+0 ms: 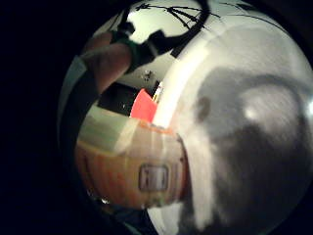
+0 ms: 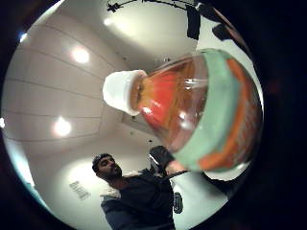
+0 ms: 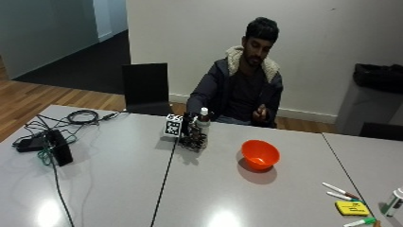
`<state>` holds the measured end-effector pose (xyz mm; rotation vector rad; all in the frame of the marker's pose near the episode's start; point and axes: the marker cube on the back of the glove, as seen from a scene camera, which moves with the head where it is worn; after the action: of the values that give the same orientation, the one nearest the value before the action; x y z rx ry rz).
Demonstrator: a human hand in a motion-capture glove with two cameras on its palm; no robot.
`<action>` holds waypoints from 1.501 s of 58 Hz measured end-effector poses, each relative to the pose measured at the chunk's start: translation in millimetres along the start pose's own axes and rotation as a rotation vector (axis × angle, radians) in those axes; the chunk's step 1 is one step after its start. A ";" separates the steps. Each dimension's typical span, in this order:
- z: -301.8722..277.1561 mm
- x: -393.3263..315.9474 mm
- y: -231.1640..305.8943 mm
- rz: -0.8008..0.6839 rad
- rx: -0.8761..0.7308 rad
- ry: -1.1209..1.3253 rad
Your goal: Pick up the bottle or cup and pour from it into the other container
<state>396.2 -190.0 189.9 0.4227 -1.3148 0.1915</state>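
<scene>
Evidently the gloved right hand (image 3: 194,137) had its fingers curled round the clear, white-capped plastic bottle (image 3: 202,124), upright on the grey worktop (image 3: 113,179), left of the orange plastic bowl (image 3: 260,154). Lifting seemed next, then carrying right. Only the thumb-side palm view showed the cap (image 2: 121,91) on, needing removal before pouring.

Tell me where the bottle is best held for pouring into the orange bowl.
Grip the bottle round its labelled middle, from the side, as the gloved right hand does now. It stands upright on the table and its white cap sits above the fingers, so the narrow neck stays free to tip toward the bowl standing apart beside it.
</scene>
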 end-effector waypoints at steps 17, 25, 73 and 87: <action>0.2 8.6 1.9 -0.129 -0.060 0.016; 0.4 4.5 7.5 -0.156 -0.057 0.026; 158.6 -186.5 -91.7 -0.191 -0.028 1.343; 207.9 -159.4 -100.5 -0.366 -0.271 1.771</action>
<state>207.5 -349.5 56.9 0.1152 0.4837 0.0213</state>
